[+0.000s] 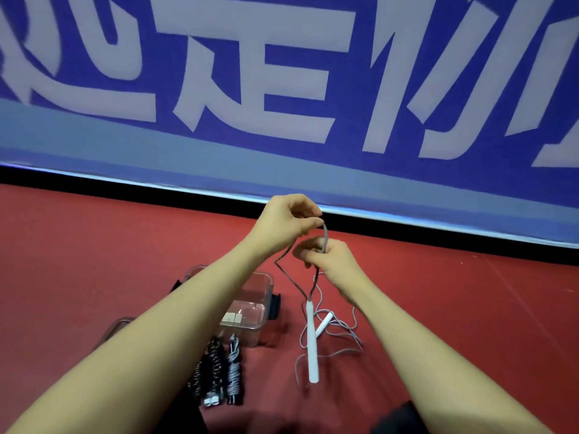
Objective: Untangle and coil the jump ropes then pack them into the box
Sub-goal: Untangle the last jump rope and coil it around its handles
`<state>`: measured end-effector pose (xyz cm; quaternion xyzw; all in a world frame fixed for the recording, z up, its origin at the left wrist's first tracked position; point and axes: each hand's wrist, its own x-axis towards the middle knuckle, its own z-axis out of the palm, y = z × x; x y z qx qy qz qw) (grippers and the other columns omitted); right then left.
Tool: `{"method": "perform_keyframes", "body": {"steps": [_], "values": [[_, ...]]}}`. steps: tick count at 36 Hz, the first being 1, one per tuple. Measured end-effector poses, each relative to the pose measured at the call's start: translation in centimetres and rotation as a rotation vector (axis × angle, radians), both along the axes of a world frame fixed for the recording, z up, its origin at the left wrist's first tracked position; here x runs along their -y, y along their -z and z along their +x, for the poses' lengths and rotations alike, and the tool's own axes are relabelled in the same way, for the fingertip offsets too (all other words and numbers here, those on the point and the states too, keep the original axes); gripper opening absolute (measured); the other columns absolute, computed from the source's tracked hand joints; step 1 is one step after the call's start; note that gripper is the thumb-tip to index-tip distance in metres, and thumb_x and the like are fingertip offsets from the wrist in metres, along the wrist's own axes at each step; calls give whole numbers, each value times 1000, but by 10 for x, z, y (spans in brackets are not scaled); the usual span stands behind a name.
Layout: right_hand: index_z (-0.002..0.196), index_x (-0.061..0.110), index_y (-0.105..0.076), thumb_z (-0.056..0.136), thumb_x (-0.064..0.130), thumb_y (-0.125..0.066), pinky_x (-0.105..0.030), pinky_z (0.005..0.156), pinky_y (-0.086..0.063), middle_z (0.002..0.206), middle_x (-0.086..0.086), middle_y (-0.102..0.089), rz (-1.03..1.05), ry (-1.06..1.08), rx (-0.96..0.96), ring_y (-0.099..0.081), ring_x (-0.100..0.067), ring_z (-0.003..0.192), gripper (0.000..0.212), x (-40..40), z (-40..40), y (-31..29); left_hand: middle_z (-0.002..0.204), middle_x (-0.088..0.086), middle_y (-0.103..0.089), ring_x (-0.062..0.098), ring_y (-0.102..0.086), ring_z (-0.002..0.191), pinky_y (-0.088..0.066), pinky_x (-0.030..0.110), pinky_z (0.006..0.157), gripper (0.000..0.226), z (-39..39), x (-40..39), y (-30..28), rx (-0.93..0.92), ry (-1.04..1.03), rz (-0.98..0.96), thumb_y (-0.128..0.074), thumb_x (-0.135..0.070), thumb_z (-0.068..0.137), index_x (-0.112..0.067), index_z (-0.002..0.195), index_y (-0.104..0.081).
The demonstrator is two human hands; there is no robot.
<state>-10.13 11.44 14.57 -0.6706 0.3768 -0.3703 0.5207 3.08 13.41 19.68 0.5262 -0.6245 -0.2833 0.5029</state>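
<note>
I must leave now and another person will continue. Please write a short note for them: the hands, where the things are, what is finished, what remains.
Left hand: raised, pinches the grey rope at the top of a loop.
Right hand: just below, grips the same rope.
One white handle hangs from the rope; the second handle and loose tangled rope lie on the red floor.
Done: coiled ropes lie in front of the clear box.
Left: untangle and coil the grey rope, then pack all ropes into the box.
</note>
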Motion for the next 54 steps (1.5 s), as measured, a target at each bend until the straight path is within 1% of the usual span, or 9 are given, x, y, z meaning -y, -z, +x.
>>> {"method": "perform_keyframes", "body": {"steps": [5, 9, 14, 23, 33, 39, 45, 50, 54], "values": [[91, 10, -65, 80, 7, -72, -15, 48, -32, 58, 0, -56, 12, 94, -44, -43, 0, 42, 13, 2, 8, 3, 71, -3, -67, 1, -60, 60, -46, 14, 59, 13, -3, -1, -3, -33, 21, 0, -73, -3, 78, -13, 77, -66], [78, 13, -68, 90, 11, -61, -18, 51, -35, 62, -2, -63, -24, 25, -88, -43, -6, 49, 14, 4, 7, 3, 85, -8, -69, 10, -60, 64, -48, 18, 62, 11, 1, 0, -1, -18, -14, -34, -67, -5, 84, -12, 92, -67], [74, 12, -65, 93, 8, -55, -18, 59, -42, 66, 0, -66, 66, 100, 115, -48, -8, 52, 21, 16, 6, 3, 102, 2, -64, 7, -52, 71, -42, 18, 69, 30, 18, 6, 27, 5, -200, 48, -49, 6, 83, -14, 100, -63], [79, 11, -64, 94, 7, -52, -17, 53, -42, 64, 2, -68, 284, 130, 390, -52, -4, 50, 20, 26, 12, 1, 81, 1, -67, 10, -60, 65, -50, 24, 68, 14, 28, 9, 76, 239, -133, 327, -56, -11, 89, -17, 87, -68], [99, 9, -59, 85, 9, -68, -20, 43, -39, 70, -5, -55, 417, 242, 48, -43, -10, 47, 16, 29, 10, 22, 59, 9, -64, 28, -66, 54, -56, 31, 57, 16, 40, 14, 50, -69, -348, 34, -52, -7, 94, -15, 84, -61], [93, 13, -68, 83, -7, -53, -20, 46, -37, 53, 4, -51, 331, -37, -169, -43, -9, 45, 26, 22, 11, 22, 67, 16, -64, 21, -65, 54, -58, 34, 60, 17, 34, 16, 21, -268, -291, -29, -53, -12, 96, -9, 80, -60], [90, 13, -69, 92, 8, -56, -16, 38, -28, 73, -2, -65, 150, -20, -130, -39, -4, 38, 14, 23, 12, 20, 87, 10, -60, 17, -64, 66, -57, 25, 64, 13, 27, 14, 23, -345, -182, 30, -48, 1, 95, -3, 105, -54], [88, 15, -70, 93, 6, -54, -15, 39, -29, 80, -3, -69, 236, 4, 148, -36, -5, 38, 19, 28, 10, 11, 109, 6, -58, 17, -56, 83, -48, 31, 79, 41, 33, 16, 49, 99, -148, 365, -49, 1, 86, -3, 127, -51], [95, 9, -68, 94, 6, -52, -17, 40, -26, 82, -4, -68, 282, -12, 317, -33, -6, 38, 17, 32, 6, 7, 105, 3, -62, 11, -54, 85, -45, 24, 78, 29, 30, 9, 63, 301, 48, 463, -58, -6, 88, -11, 116, -60]]}}
